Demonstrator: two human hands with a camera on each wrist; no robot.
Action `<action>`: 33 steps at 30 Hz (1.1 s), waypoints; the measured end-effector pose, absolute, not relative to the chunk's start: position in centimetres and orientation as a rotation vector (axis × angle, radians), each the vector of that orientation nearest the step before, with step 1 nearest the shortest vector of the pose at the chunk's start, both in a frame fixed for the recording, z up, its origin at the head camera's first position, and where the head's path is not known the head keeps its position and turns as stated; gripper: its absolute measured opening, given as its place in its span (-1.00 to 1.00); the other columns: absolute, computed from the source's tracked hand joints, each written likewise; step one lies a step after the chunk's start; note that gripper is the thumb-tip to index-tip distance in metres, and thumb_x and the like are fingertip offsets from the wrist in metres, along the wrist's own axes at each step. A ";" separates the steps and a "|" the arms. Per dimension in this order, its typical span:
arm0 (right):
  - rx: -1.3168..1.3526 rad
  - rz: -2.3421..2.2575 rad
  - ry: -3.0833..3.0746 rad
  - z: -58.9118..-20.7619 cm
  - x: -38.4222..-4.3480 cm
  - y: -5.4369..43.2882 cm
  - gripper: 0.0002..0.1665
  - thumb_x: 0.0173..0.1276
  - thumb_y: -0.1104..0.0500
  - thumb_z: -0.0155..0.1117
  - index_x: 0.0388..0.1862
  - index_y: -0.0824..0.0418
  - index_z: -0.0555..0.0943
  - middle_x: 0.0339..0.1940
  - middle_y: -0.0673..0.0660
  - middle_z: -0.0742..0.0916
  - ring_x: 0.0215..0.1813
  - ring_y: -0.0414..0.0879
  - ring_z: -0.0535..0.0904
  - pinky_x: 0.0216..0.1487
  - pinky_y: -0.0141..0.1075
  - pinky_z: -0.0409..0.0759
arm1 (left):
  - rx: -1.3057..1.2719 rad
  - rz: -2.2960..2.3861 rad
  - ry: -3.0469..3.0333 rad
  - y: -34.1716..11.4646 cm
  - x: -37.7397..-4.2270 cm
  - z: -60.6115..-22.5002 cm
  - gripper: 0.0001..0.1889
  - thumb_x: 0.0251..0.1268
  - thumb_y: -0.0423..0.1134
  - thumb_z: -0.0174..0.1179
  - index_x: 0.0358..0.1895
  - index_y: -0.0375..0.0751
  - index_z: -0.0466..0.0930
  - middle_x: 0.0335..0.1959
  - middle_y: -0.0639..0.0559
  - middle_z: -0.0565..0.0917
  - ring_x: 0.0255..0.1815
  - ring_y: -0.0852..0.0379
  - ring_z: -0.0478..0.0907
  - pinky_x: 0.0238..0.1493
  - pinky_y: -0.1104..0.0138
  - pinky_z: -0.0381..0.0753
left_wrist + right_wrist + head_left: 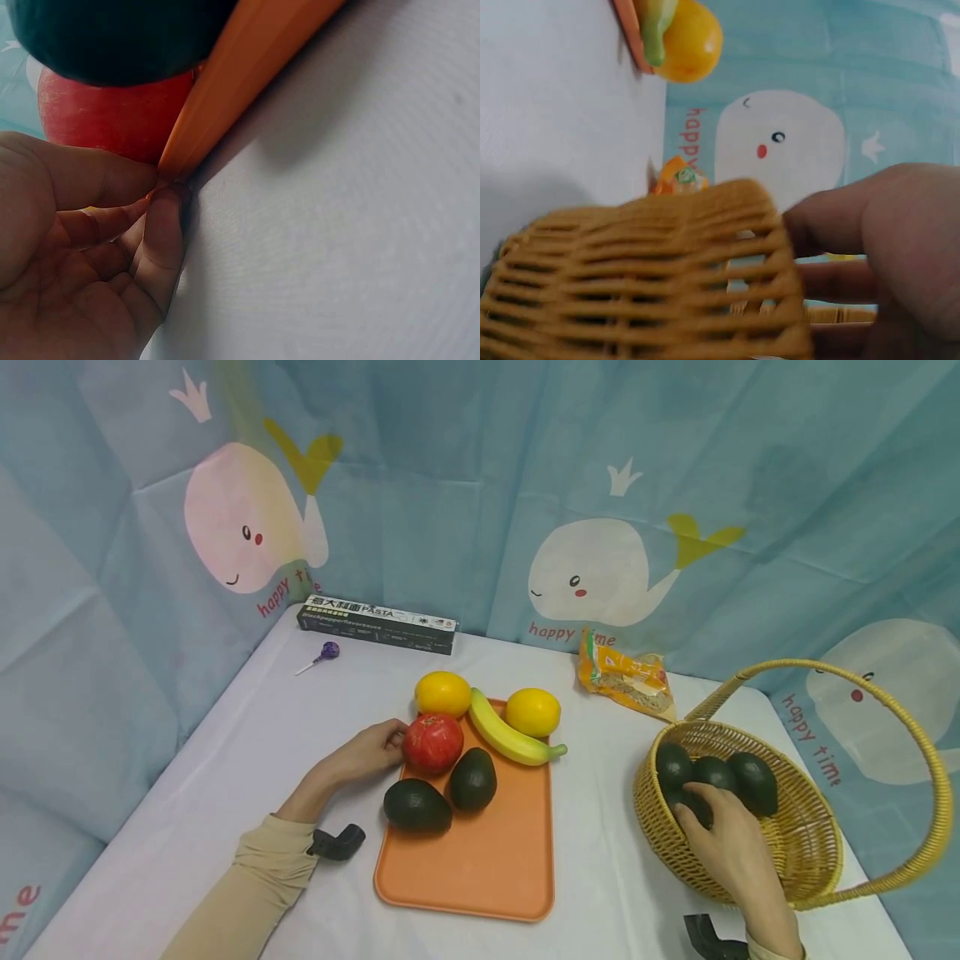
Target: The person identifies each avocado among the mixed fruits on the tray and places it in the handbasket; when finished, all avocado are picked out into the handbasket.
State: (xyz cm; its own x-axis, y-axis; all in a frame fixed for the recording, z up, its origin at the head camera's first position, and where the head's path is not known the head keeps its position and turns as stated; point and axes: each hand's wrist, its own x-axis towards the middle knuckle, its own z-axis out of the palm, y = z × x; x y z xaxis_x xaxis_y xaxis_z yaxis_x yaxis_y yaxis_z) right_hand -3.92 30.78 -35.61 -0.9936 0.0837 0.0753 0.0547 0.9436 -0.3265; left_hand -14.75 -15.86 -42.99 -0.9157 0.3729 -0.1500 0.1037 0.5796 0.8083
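Observation:
My left hand (367,752) pinches the left rim of the orange tray (487,868), thumb above and fingers below, as the left wrist view shows. Right beside it on the tray sits a red pomegranate (433,743). Two avocados lie nearby: one (417,806) at the tray's left edge, another (473,780) further in. My right hand (731,839) reaches into the yellow wicker basket (660,835), thumb and fingers around a dark avocado (693,806). Several avocados lie together in there. In the right wrist view the basket wall (645,277) hides the fingertips.
At the tray's far end are a banana (510,735) and two lemons, one left (442,693), one right (533,712). Behind stand a pasta box (377,625) and an orange packet (628,677). A purple lollipop (328,651) lies far left. The basket's handle (918,735) arches up.

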 end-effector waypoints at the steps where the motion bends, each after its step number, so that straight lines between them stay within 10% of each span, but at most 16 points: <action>1: -0.067 0.521 -2.936 -35.6 -3.9 30.4 -0.52 0.41 0.07 0.16 0.18 0.33 0.52 0.22 0.48 0.53 0.15 0.45 0.48 -0.01 0.27 0.47 | 0.390 1.254 2.511 -15.9 -14.8 -42.9 -0.63 0.23 -0.36 0.04 0.10 -0.44 0.45 -0.26 -0.12 0.57 -0.22 0.07 0.45 -0.11 0.27 0.45; 9: 0.421 0.625 -2.441 -35.1 -5.2 25.0 -0.67 0.11 0.44 0.31 -0.09 0.30 0.66 0.05 0.22 0.68 0.08 0.13 0.59 0.11 -0.53 0.31 | 0.383 1.249 2.513 -15.9 -14.8 -42.7 -0.64 0.24 -0.36 0.04 0.09 -0.44 0.46 -0.27 -0.12 0.56 -0.22 0.06 0.45 -0.11 0.27 0.46; 18: 1.003 0.531 -2.500 -35.7 -6.5 18.3 -0.52 0.10 0.30 0.41 0.04 0.12 0.60 0.25 0.15 0.57 0.24 0.03 0.52 0.16 -0.07 0.56 | 0.393 1.244 2.523 -15.9 -14.9 -43.0 -0.63 0.23 -0.35 0.05 0.09 -0.44 0.46 -0.28 -0.10 0.55 -0.22 0.07 0.45 -0.11 0.28 0.45; 33: 1.435 0.134 -2.620 -38.8 -7.4 13.4 -0.33 0.18 0.11 0.40 0.30 0.03 0.48 0.46 0.17 0.42 0.48 0.13 0.31 0.41 0.02 0.36 | 0.397 1.254 2.504 -15.8 -14.8 -43.0 -0.61 0.24 -0.35 0.06 0.11 -0.46 0.45 -0.27 -0.13 0.61 -0.25 0.10 0.48 -0.13 0.29 0.48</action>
State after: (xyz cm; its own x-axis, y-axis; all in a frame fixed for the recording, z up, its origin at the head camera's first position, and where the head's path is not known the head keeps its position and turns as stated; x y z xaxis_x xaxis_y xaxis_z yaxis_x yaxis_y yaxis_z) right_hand -7.42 13.39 -38.77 -0.5307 -0.8293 0.1749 -0.8428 0.5382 -0.0056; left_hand -14.76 -15.81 -42.98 -0.9128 0.3794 -0.1514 0.1061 0.5781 0.8090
